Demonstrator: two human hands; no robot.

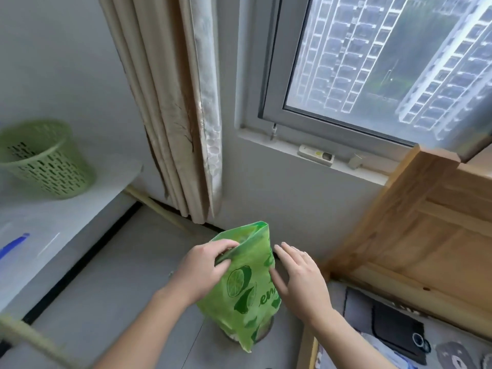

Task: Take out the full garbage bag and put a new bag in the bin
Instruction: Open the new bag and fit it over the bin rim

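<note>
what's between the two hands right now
In the head view, the green bag printed with limes stands between them: the left hand pinches its upper edge, while the open right hand sits at its other side.

Two hands are in view, the left hand (205, 265) and the right hand (300, 283). There is one green plastic bag (247, 288) printed with lime slices. One green slotted basket (44, 158) stands on one white tabletop (66, 217). One blue pen (13, 245) lies there. One curtain (173, 107) hangs beside one window (386, 62). One wooden bed frame (426, 235) is visible.
</note>
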